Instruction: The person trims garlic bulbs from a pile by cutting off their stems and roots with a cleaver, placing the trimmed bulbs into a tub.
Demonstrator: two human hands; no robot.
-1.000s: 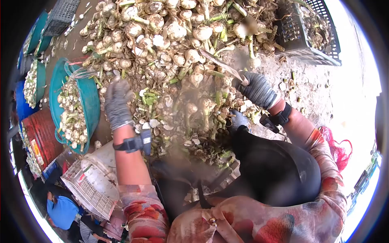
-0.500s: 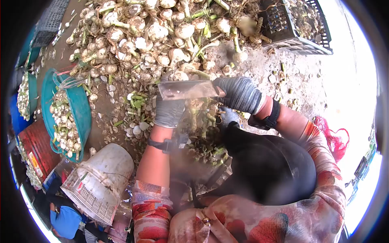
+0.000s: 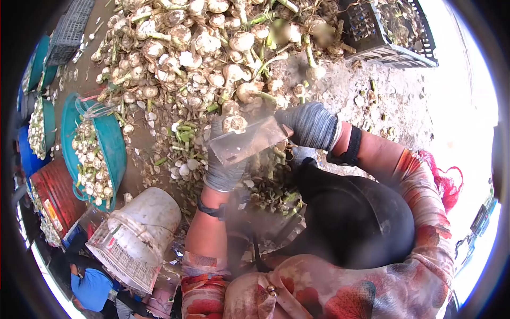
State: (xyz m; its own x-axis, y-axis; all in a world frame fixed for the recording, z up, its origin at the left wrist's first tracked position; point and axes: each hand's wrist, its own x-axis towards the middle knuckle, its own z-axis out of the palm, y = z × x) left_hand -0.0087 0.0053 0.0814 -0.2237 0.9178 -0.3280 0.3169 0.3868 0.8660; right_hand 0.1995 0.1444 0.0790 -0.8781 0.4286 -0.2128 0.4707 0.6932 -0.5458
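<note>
My right hand (image 3: 314,126), in a grey knitted glove, is closed round the handle of a cleaver (image 3: 248,142). Its wide, dirty blade points left, slanting down across my left hand. Also gloved in grey, my left hand (image 3: 223,169) grips a garlic bulb (image 3: 235,124) that shows just above the blade's upper edge. The blade hides part of the left fingers, and whether it touches the bulb I cannot tell. Just beyond the hands lies a large heap of garlic bulbs (image 3: 207,42) with green stems, roots and dry skins.
A teal basin (image 3: 118,159) of trimmed garlic stands at left, near a red bucket (image 3: 61,199) and an overturned white bucket (image 3: 159,210). A black crate (image 3: 390,56) sits at upper right. Stem scraps (image 3: 183,133) litter the floor. At lower left is a person in blue (image 3: 91,290).
The cleaver has gone from nearly level to a slant, its tip end lower. The garlic bulb in my left hand has come into sight above the blade. The view has shifted slightly.
</note>
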